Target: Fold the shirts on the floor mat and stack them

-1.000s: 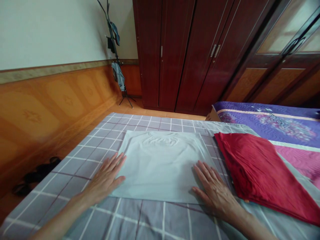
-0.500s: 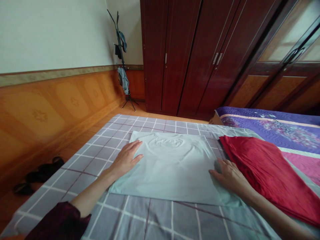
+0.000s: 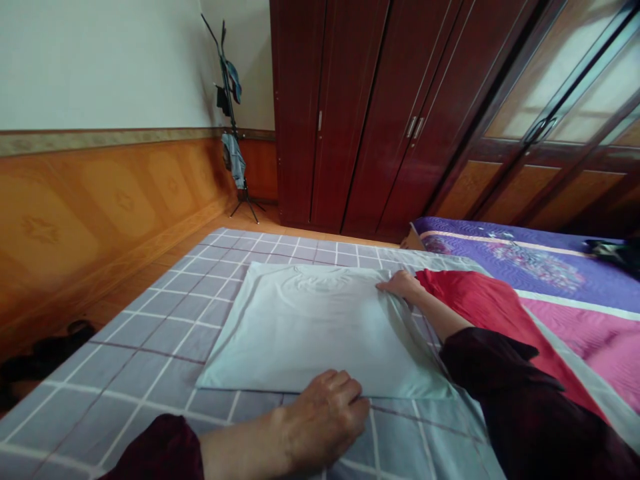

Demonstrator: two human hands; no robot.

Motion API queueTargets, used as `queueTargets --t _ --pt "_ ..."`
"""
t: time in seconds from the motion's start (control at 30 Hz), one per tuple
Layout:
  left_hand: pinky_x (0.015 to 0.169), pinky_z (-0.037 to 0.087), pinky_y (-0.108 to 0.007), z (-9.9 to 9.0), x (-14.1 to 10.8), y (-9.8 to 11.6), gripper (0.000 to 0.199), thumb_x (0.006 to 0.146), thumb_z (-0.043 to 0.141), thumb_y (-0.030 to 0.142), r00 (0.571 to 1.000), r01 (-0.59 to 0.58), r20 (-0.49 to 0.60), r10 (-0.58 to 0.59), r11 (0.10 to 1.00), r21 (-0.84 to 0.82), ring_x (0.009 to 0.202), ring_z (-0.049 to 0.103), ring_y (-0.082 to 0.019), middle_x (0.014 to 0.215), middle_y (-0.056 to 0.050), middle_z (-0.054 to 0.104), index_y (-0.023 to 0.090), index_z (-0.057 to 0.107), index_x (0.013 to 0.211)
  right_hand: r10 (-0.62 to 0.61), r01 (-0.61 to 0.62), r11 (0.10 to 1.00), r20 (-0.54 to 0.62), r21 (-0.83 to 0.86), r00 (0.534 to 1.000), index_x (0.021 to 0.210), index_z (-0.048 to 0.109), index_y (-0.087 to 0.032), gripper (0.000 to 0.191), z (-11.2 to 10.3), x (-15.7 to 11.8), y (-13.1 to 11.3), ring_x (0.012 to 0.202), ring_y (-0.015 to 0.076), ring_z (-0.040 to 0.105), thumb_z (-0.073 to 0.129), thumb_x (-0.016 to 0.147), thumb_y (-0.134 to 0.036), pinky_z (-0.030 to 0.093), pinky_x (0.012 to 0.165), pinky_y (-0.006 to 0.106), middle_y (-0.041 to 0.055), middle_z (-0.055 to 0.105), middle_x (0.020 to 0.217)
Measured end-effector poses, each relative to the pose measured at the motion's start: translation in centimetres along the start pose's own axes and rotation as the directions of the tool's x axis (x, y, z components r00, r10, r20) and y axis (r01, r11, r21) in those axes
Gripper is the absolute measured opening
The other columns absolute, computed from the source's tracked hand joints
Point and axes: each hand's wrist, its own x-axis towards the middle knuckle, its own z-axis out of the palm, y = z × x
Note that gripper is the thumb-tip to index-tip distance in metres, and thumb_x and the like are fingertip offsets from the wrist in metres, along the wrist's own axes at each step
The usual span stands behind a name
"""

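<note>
Right hand (image 3: pixel 401 285) at far right corner of pale shirt (image 3: pixel 305 333), spread flat on checked sheet (image 3: pixel 165 333); left hand (image 3: pixel 330 413), curled, at near edge. Cannot tell whether either grips fabric.

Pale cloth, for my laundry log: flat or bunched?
Flat: the pale cloth lies mostly smooth on the checked sheet, its near edge straight. Folds underneath, I cannot tell.

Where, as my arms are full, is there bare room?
The checked sheet is bare left of the pale shirt and beyond its far edge. Crowded: the shirt's right side, by right hand and red cloth; near edge, by left hand.
</note>
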Motion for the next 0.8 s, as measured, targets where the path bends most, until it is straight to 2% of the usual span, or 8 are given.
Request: queueTargets --t 0.17,0.27,0.33,0.43,0.63,0.73,0.8 --pt "0.08 0.046 -0.03 0.2 -1.8 -1.8 0.003 0.089 0.053 0.019 0.992 0.106 -0.063 -0.112 0.99 -0.09 0.088 0.057 -0.018 0.092 -0.002 0.062 0.019 0.056 0.091 0.008 -0.007 1.0 0.126 -0.006 0.992 0.096 0.067 -0.011 0.054 0.1 -2.0 1.2 0.093 0.0288 0.064 0.065 0.068 -0.057 0.049 0.073 0.033 0.0172 0.067 0.1" --pt "0.081 0.044 -0.031 0.0 -2.0 -2.4 0.006 0.091 0.051 0.018 0.986 0.133 -0.082 -0.142 0.985 -0.11 0.089 0.056 -0.018 0.093 -0.002 0.062 0.02 0.056 0.091 -0.004 0.005 1.0 0.171 -0.003 0.985 0.093 0.069 -0.012 0.05 -0.6 -3.7 2.2 0.089 0.0276 0.065 0.065 0.069 -0.056 0.048 0.071 0.031 0.0148 0.069 0.093" --pt "0.08 0.043 -0.031 0.0 -1.4 -2.6 0.007 0.091 0.05 0.018 0.989 0.117 -0.074 -0.125 0.988 -0.1 0.088 0.056 -0.018 0.092 -0.002 0.061 0.019 0.056 0.09 -0.024 0.025 1.0 0.196 0.002 0.98 0.089 0.07 -0.012 0.043 -1.2 -4.7 2.6 0.084 0.0258 0.066 0.065 0.072 -0.051 0.048 0.068 0.029 0.0132 0.07 0.087" --pt "0.078 0.043 -0.03 0.1 -0.4 -2.7 0.007 0.091 0.051 0.019 0.992 0.106 -0.06 -0.112 0.99 -0.091 0.086 0.056 -0.018 0.09 -0.002 0.061 0.019 0.057 0.087 -0.079 0.079 0.997 0.202 0.005 0.976 0.089 0.07 -0.015 0.034 -1.6 -6.8 2.6 0.084 0.0241 0.066 0.063 0.075 -0.045 0.046 0.069 0.028 0.0114 0.07 0.089" --pt "0.078 0.044 -0.029 -0.2 0.7 -2.9 0.012 0.092 0.049 0.019 0.993 0.103 -0.044 -0.106 0.992 -0.073 0.085 0.057 -0.017 0.088 -0.003 0.062 0.019 0.059 0.086 -0.144 0.155 0.987 0.187 -0.044 0.972 0.116 0.059 -0.015 0.046 -1.5 -13.8 2.1 0.097 0.0294 0.064 0.059 0.079 -0.042 0.045 0.076 0.033 0.0144 0.068 0.104" --pt "0.081 0.045 -0.031 -1.2 2.8 -4.5 0.015 0.092 0.048 0.021 0.997 0.076 -0.017 -0.076 0.997 -0.018 0.088 0.058 -0.018 0.089 -0.003 0.063 0.019 0.061 0.086 -0.159 0.178 0.976 0.145 -0.125 0.977 0.132 0.045 -0.012 0.054 -1.2 -17.3 2.4 0.094 0.0305 0.065 0.053 0.083 -0.033 0.046 0.073 0.035 0.0161 0.067 0.107" --pt "0.084 0.045 -0.031 -2.0 5.4 -6.7 0.015 0.092 0.049 0.023 0.993 0.115 -0.012 -0.116 0.993 -0.014 0.093 0.059 -0.019 0.093 -0.004 0.064 0.019 0.063 0.091 -0.134 0.151 0.971 0.102 -0.184 0.986 0.139 0.035 -0.009 0.058 -0.8 -19.1 2.8 0.089 0.0301 0.067 0.048 0.085 -0.025 0.047 0.068 0.035 0.0181 0.066 0.109"
